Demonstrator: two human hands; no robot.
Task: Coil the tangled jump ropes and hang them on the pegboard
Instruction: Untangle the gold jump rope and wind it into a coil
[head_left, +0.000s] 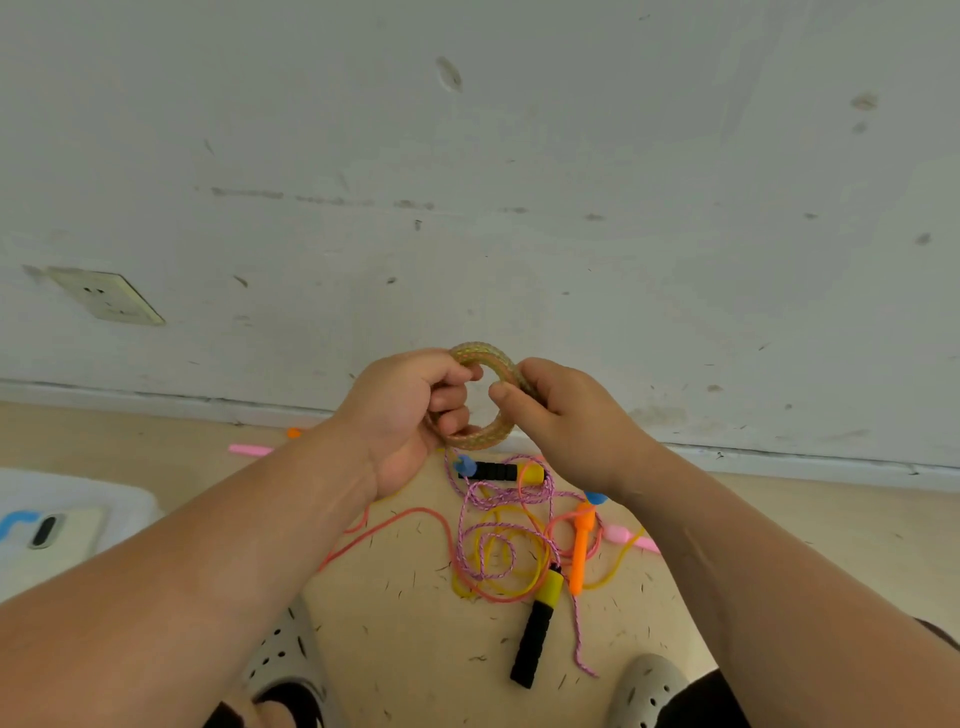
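Coiled rope (483, 351): tight tan braided ring of several turns, held up between both hands, above the floor (415, 623) and in front of the wall (519, 208).
Left hand (410, 410): clenched round the ring's left side, fingers curled through the opening.
Right hand (566, 421): pinching the ring's right side, thumb against the inner edge.
Tangle (498, 540): on the floor just below the hands; pink-and-purple braided cord, yellow cord and salmon cord looped over one another.
Handles: upper black foam handle (493, 472) at the tangle's top, lower black foam handle (535, 634) at its near edge, orange handle (581, 556) and pink handle (631, 538) to the right.
Pegboard: not in view.
Handling, coil: probably light and soft yet springy, likely to fall open once released. Best gripped across all turns at one spot.
Handling, tangle: limp, thin, prone to snagging. Smooth cords probably slippery, braided cord grippier. Best taken by a handle, stiff and easy to clasp, then drawn free loop by loop.
Progress: one rope coiled but not yet hung, several cords yet to separate.
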